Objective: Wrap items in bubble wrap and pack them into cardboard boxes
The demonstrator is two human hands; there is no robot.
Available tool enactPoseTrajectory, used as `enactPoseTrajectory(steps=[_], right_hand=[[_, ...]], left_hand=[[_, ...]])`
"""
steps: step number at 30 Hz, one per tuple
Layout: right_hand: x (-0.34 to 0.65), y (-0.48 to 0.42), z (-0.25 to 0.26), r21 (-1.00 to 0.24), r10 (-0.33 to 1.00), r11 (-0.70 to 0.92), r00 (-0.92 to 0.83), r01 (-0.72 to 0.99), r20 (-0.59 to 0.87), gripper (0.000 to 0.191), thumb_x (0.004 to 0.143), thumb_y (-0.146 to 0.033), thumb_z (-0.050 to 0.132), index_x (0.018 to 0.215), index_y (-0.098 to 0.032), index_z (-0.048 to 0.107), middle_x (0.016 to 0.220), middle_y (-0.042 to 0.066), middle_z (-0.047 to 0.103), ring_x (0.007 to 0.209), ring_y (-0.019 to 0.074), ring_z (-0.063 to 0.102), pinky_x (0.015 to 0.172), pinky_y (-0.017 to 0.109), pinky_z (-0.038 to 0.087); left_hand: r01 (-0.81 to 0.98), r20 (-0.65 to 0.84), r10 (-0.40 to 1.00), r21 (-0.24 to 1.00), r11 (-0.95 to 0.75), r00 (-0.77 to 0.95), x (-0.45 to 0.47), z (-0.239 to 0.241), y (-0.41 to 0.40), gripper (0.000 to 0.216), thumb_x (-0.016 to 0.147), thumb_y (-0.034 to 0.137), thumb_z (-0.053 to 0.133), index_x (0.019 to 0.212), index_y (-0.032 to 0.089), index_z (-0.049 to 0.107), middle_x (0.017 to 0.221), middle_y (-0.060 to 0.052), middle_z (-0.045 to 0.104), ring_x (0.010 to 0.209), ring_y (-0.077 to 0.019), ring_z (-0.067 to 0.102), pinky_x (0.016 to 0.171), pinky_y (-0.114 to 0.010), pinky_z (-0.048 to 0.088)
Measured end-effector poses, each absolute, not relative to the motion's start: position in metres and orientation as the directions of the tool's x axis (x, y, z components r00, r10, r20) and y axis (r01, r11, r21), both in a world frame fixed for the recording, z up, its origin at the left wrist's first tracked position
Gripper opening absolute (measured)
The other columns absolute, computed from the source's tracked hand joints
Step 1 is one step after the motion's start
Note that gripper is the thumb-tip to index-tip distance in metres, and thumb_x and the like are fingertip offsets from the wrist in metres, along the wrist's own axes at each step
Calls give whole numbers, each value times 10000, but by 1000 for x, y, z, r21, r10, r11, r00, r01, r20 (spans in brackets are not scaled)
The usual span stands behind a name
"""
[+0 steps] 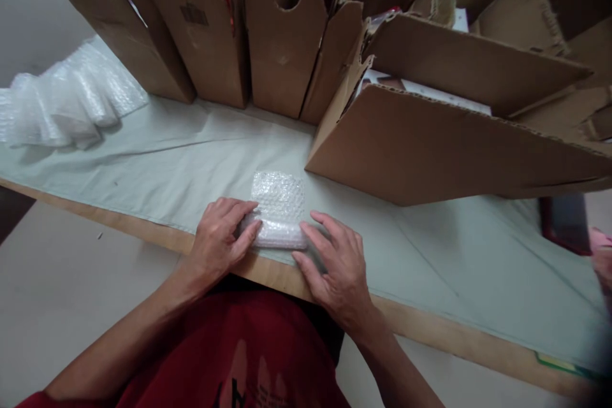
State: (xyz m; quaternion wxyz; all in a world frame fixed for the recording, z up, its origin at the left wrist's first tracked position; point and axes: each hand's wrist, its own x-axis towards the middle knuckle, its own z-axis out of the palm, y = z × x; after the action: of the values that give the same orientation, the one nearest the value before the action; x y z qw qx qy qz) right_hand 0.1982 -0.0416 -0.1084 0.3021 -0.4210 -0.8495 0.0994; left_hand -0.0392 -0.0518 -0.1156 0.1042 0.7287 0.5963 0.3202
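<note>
A small piece of bubble wrap [278,192] lies near the table's front edge. Its far part is flat, and its near part forms a thick roll [280,234]; whatever may be inside cannot be made out. My left hand [220,233] grips the roll's left end, thumb on the near side and fingers on the far side. At the right end is my right hand [338,262], its fingers spread and the index fingertip touching the roll or just beside it.
Cardboard file boxes [284,57] stand along the back, some with papers inside. A larger box [430,146] juts forward at right. Bubble wrap sleeves [71,99] are piled at left. A dark object [567,223] and part of another person's hand [602,261] show at far right.
</note>
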Motion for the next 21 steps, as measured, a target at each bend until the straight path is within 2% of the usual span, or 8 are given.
enactPoseTrajectory(steps=[4, 8, 11, 14, 18, 21], right_hand=[[192, -35, -112, -374, 740, 672, -554, 640, 381, 273, 976, -200, 623, 1247, -196, 647, 1291, 116, 708, 1225, 298, 607, 998, 472, 453], [193, -31, -105, -516, 769, 634, -539, 576, 343, 226, 990, -225, 617, 1207, -209, 679, 1081, 64, 775, 1115, 263, 654, 987, 463, 449], [196, -35, -97, -605, 785, 591, -555, 534, 277, 209, 997, -250, 609, 1187, -219, 689, 999, 42, 767, 1014, 230, 668, 956, 441, 472], [194, -42, -95, -531, 796, 599, -516, 600, 316, 272, 1009, -281, 585, 1257, -193, 653, 1104, 91, 741, 1045, 255, 647, 921, 446, 486], [186, -47, -100, -356, 752, 658, -551, 664, 362, 379, 972, -276, 626, 1336, -171, 615, 1323, 170, 660, 1181, 322, 603, 968, 498, 471], [184, -40, -106, -361, 756, 654, -560, 664, 339, 318, 973, -197, 602, 1288, -198, 645, 1261, 131, 711, 1148, 298, 641, 937, 465, 500]], left_hand=[[807, 375, 927, 538, -243, 30, -38, -116, -50, 209, 986, 319, 610, 1151, 208, 676, 1078, -95, 715, 991, -252, 666, 887, -435, 536], [728, 402, 905, 578, -369, 141, -36, -102, -72, 378, 934, 314, 683, 1294, 223, 611, 1281, -136, 652, 1212, -300, 608, 1025, -494, 504], [659, 394, 888, 607, -444, 236, -36, -99, -83, 370, 933, 220, 656, 1298, 239, 604, 1185, -100, 705, 1180, -282, 629, 1018, -490, 499], [689, 392, 901, 602, -404, 186, -35, -107, -76, 274, 963, 201, 623, 1236, 217, 630, 1032, -75, 728, 1021, -246, 663, 905, -437, 530], [783, 387, 917, 538, -312, 99, -35, -115, -58, 237, 977, 297, 628, 1187, 192, 658, 1070, -102, 718, 995, -259, 663, 878, -446, 543], [725, 355, 932, 659, -200, -66, -34, -110, -62, 292, 958, 343, 643, 1215, 205, 652, 1129, -104, 693, 1041, -252, 664, 917, -446, 559]])
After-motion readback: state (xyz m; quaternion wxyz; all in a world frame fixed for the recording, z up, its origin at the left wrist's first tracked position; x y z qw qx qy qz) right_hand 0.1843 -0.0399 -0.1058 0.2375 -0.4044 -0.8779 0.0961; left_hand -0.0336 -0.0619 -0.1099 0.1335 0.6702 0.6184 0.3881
